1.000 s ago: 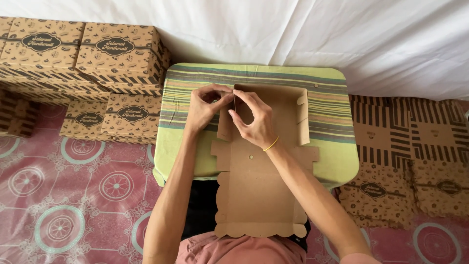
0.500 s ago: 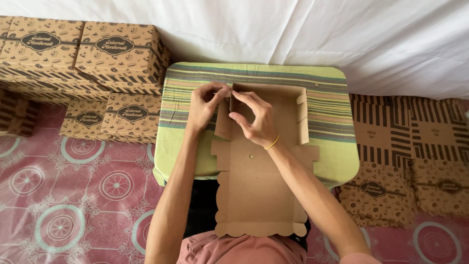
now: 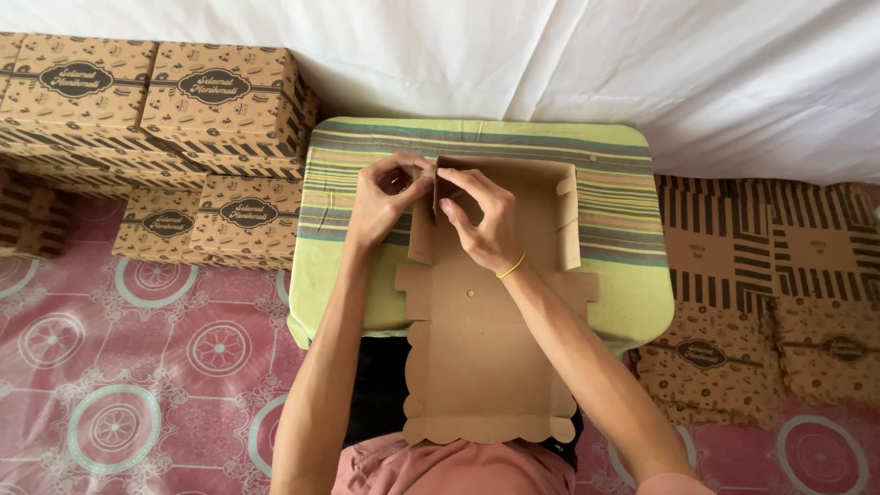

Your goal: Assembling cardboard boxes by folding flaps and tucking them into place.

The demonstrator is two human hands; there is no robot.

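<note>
1. white cloth (image 3: 642, 64) drapes the whole background, and below it a pink patterned floor mat (image 3: 137, 367) spreads out with round flower motifs.
2. centre stage is a small table (image 3: 614, 197) under a green striped cover, its far edge up against the cloth.
3. on it lies the brown cardboard box blank (image 3: 472, 367), partly folded: the far wall and right wall stand up near the table's far edge, while the flat scalloped lid panel overhangs the near edge toward the person's lap.
4. left hand (image 3: 380, 206) is at the blank's far left corner, fingers curled and pinching the upright left side flap from outside.
5. right hand (image 3: 481, 225) is just beside it, inside the box, fingers bent and pressing on the same corner flap; a yellow band (image 3: 511, 268) circles that wrist.
6. both hands meet at that corner, fingertips almost touching, each gripping the card.
7. off the table's left edge, 2 stacks of finished printed boxes (image 3: 220, 110) sit on the mat, with lower boxes (image 3: 243, 220) in front of them.
8. off the right edge, flat printed blanks (image 3: 761, 247) lie spread on the mat, striped sheets farther, patterned ones nearer.
9. a pink garment (image 3: 449, 467) shows at the bottom edge.
</note>
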